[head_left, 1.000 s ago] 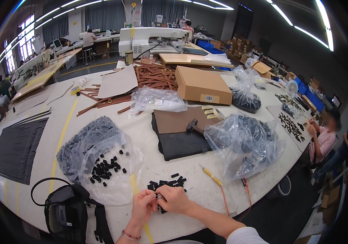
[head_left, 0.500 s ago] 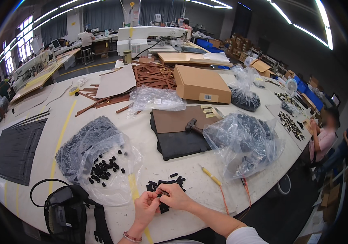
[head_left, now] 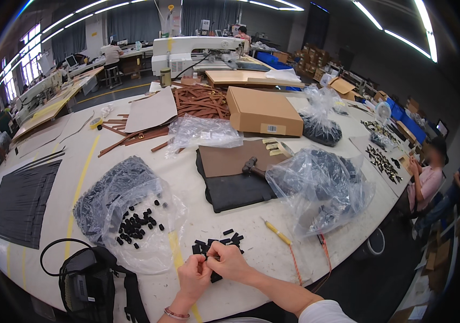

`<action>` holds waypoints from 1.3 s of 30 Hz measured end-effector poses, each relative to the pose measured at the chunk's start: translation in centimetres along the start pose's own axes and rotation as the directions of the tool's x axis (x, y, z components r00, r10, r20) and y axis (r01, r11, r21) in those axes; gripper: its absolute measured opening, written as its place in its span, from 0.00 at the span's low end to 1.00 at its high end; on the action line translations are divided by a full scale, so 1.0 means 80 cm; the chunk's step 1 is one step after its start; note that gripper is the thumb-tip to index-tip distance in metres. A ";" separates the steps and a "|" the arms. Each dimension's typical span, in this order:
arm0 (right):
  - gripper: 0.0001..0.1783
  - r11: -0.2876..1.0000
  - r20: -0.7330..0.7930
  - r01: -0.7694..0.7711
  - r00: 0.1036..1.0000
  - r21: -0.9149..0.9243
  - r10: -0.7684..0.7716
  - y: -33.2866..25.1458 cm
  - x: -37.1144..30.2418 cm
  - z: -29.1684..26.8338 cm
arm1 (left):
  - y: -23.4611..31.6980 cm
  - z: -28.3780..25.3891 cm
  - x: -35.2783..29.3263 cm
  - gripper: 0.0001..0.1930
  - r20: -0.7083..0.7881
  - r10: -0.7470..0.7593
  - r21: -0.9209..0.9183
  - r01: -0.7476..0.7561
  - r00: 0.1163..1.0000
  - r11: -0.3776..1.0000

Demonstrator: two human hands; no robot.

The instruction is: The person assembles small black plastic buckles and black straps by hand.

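Both hands (head_left: pixel 214 266) pinching one small black piece (head_left: pixel 207 258) | loose pile (head_left: pixel 224 240) just beyond fingertips

Glossy clear plastic bag (head_left: pixel 321 188), matt cardboard box (head_left: pixel 262 110)

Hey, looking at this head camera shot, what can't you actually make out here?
- The small black piece between the left hand and right hand: hidden by the fingers.
- The clear bag's dark contents: blurred by crinkled plastic.
- The black bag: lower part cut off by the dark fisheye rim.
- The far workers: too small.
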State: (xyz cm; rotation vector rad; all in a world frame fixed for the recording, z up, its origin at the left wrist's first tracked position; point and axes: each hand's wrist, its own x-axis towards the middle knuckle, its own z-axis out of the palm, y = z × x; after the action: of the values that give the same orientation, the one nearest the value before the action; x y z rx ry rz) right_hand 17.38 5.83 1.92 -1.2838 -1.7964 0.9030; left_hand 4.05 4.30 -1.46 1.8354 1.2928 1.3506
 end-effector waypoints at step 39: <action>0.04 0.909 -0.011 0.099 0.994 -0.404 -0.113 -0.012 0.000 0.011 | 0.010 -0.004 0.012 0.06 0.067 -0.469 -0.564 0.422 0.881 0.710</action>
State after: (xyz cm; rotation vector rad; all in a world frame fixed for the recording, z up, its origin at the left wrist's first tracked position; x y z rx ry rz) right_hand 16.23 5.46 2.35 -1.4222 -2.0747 0.4571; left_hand 4.11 4.77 -0.24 0.9856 1.1117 1.3459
